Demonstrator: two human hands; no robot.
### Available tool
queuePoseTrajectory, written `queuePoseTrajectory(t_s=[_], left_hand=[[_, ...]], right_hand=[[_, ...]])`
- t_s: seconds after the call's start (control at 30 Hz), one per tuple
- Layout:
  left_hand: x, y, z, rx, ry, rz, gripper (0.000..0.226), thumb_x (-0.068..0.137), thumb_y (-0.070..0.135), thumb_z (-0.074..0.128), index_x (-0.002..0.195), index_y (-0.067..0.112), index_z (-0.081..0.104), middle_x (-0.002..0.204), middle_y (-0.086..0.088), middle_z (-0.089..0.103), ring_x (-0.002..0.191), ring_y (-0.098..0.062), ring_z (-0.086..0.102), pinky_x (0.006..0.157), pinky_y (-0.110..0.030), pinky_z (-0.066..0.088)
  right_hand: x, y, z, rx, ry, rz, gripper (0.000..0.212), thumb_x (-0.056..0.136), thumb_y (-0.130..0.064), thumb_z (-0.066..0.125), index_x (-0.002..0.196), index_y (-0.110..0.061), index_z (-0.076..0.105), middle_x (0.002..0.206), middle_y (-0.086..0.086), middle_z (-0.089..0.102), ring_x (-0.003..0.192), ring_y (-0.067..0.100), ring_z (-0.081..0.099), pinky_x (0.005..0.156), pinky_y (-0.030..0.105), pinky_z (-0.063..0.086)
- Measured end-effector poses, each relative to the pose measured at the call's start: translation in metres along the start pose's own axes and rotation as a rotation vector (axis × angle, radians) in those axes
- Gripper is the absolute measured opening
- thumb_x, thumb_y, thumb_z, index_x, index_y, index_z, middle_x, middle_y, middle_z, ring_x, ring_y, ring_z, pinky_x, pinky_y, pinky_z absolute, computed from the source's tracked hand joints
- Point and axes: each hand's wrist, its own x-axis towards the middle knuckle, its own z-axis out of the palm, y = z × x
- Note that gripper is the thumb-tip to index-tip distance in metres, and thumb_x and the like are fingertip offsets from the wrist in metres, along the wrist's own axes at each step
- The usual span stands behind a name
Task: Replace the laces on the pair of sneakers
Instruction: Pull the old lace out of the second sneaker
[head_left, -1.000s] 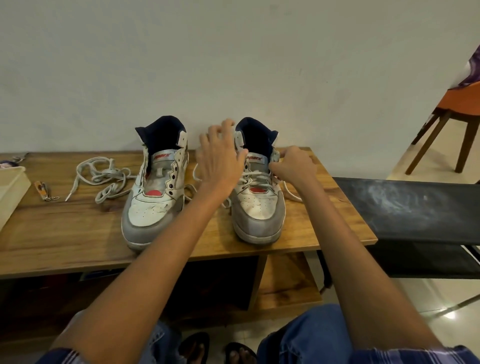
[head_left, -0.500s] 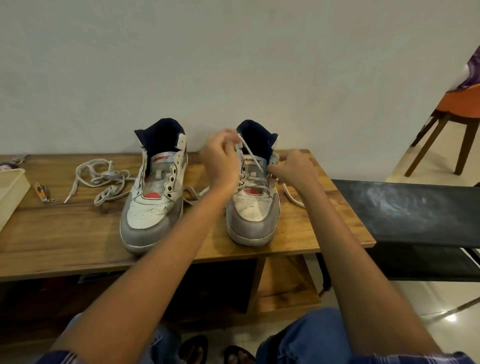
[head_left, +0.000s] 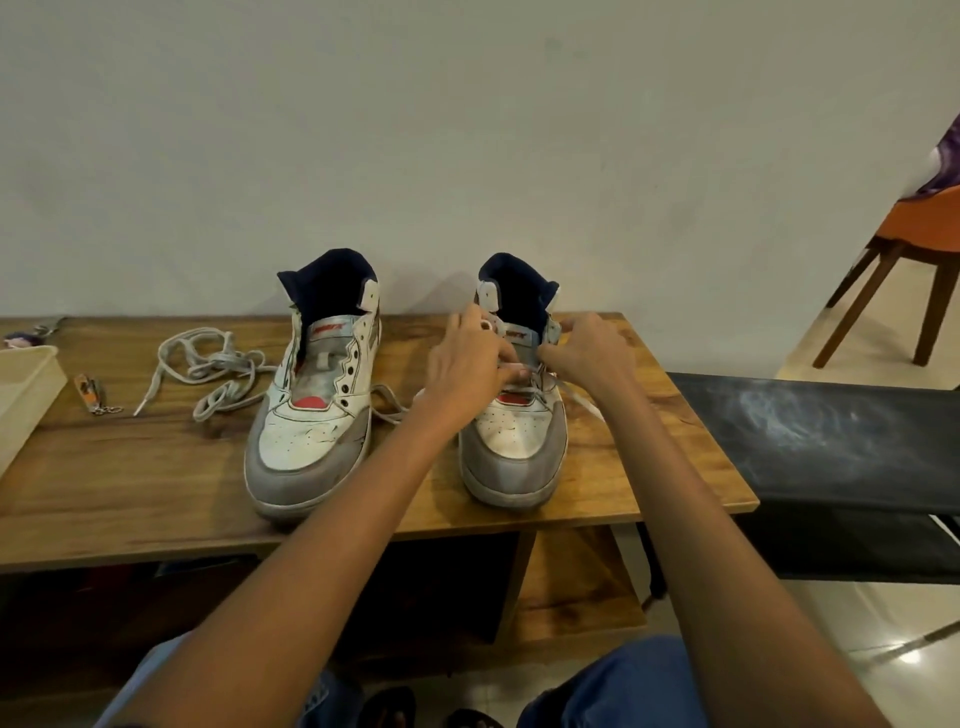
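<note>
hands (head_left: 530, 364) hide right sneaker (head_left: 514, 441) eyelets, lace (head_left: 582, 402).

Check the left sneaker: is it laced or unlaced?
Unlaced. The left sneaker shows bare eyelets down its flap and no lace across the tongue; a loose lace lies on the table beside it.

2 grey-and-white sneakers stand side by side on the wooden desk (head_left: 156, 483), toes toward the camera. The left sneaker (head_left: 314, 415) has bare eyelets; a loose lace (head_left: 208, 371) lies coiled on the desk at its 9 o'clock. Over the right sneaker (head_left: 514, 452), the left hand (head_left: 467, 369) and right hand (head_left: 592, 353) each pinch its white lace (head_left: 582, 402) at the upper eyelets. A keychain (head_left: 93, 395) and a cream tray (head_left: 26, 384) sit further toward 9 o'clock.
</note>
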Motion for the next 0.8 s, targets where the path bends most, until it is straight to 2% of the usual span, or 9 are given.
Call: queuePoseTrajectory(t_s=[0.1, 0.2, 0.27, 0.37, 0.43, 0.5, 0.63, 0.7, 0.8], left_hand=[[-0.004, 0.002, 0.003, -0.264, 0.051, -0.034, 0.023, 0.085, 0.027, 0.064, 0.103, 0.016, 0.071, 0.126, -0.004, 0.045, 0.118, -0.019, 0.04, 0.087, -0.023, 0.037], [-0.008, 0.009, -0.005, -0.653, 0.339, -0.105, 0.013, 0.088, 0.007, 0.059, 0.091, 0.007, 0.072, 0.116, -0.008, 0.062, 0.098, -0.013, 0.058, 0.083, -0.024, 0.048], [-0.006, 0.016, -0.02, -1.069, 0.463, -0.249, 0.013, 0.088, 0.005, 0.058, 0.084, 0.009, 0.069, 0.104, -0.01, 0.069, 0.083, -0.01, 0.065, 0.08, -0.029, 0.055], [-0.002, 0.018, -0.045, -1.821, 0.483, -0.528, 0.019, 0.095, 0.013, 0.05, 0.08, 0.008, 0.061, 0.067, -0.005, 0.069, 0.055, -0.011, 0.065, 0.058, -0.024, 0.056], [-0.001, 0.015, -0.045, -2.044, 0.491, -0.647, 0.029, 0.1, 0.018, 0.039, 0.077, 0.007, 0.052, 0.06, -0.003, 0.057, 0.035, -0.004, 0.048, 0.038, -0.016, 0.042], [0.001, 0.009, -0.04, -1.891, 0.435, -0.668, 0.031, 0.102, 0.023, 0.034, 0.077, 0.012, 0.048, 0.068, 0.001, 0.049, 0.034, -0.002, 0.035, 0.034, -0.014, 0.029], [0.001, 0.001, -0.027, -0.648, 0.183, -0.138, 0.027, 0.096, 0.039, 0.045, 0.088, 0.02, 0.063, 0.078, 0.009, 0.057, 0.055, -0.004, 0.046, 0.048, -0.016, 0.034], [-0.002, 0.004, -0.016, -0.19, 0.004, -0.015, 0.031, 0.086, 0.048, 0.056, 0.098, 0.023, 0.069, 0.093, 0.008, 0.058, 0.078, -0.009, 0.055, 0.057, -0.021, 0.041], [-0.003, 0.001, -0.001, -0.097, 0.013, -0.051, 0.02, 0.087, 0.035, 0.062, 0.1, 0.023, 0.072, 0.1, 0.001, 0.06, 0.086, -0.013, 0.053, 0.067, -0.025, 0.041]], right_hand=[[0.0, -0.001, 0.002, -0.006, 0.011, 0.0, 0.015, 0.076, -0.024, 0.061, 0.081, -0.01, 0.062, 0.07, 0.003, 0.057, 0.067, 0.021, 0.053, 0.051, 0.025, 0.036], [-0.001, 0.0, 0.001, 0.005, 0.011, 0.012, 0.014, 0.076, -0.023, 0.06, 0.081, -0.01, 0.062, 0.076, 0.005, 0.061, 0.07, 0.023, 0.056, 0.053, 0.025, 0.037], [-0.001, 0.002, 0.0, 0.018, 0.008, 0.017, 0.011, 0.076, -0.022, 0.059, 0.077, -0.011, 0.06, 0.072, 0.003, 0.059, 0.067, 0.021, 0.055, 0.051, 0.024, 0.036], [-0.001, 0.001, -0.001, 0.024, -0.007, 0.02, 0.012, 0.076, -0.023, 0.061, 0.077, -0.011, 0.061, 0.067, 0.0, 0.055, 0.064, 0.018, 0.051, 0.05, 0.023, 0.034], [0.0, 0.001, 0.0, 0.02, -0.015, 0.028, 0.016, 0.076, -0.024, 0.061, 0.08, -0.01, 0.063, 0.07, 0.001, 0.056, 0.066, 0.019, 0.052, 0.051, 0.023, 0.035], [0.001, 0.0, 0.0, 0.008, -0.018, 0.037, 0.016, 0.076, -0.025, 0.061, 0.082, -0.01, 0.064, 0.072, 0.002, 0.058, 0.067, 0.02, 0.053, 0.051, 0.023, 0.035], [0.0, -0.001, -0.001, -0.008, -0.031, 0.035, 0.015, 0.078, -0.025, 0.061, 0.085, -0.011, 0.063, 0.076, 0.002, 0.06, 0.069, 0.019, 0.054, 0.051, 0.024, 0.035], [0.0, -0.002, -0.001, -0.013, -0.02, 0.021, 0.014, 0.078, -0.025, 0.061, 0.083, -0.012, 0.062, 0.075, 0.003, 0.06, 0.07, 0.02, 0.055, 0.051, 0.025, 0.035], [-0.001, -0.002, 0.001, -0.01, -0.009, 0.016, 0.015, 0.075, -0.023, 0.06, 0.083, -0.011, 0.062, 0.075, 0.003, 0.059, 0.072, 0.022, 0.055, 0.053, 0.025, 0.035]])
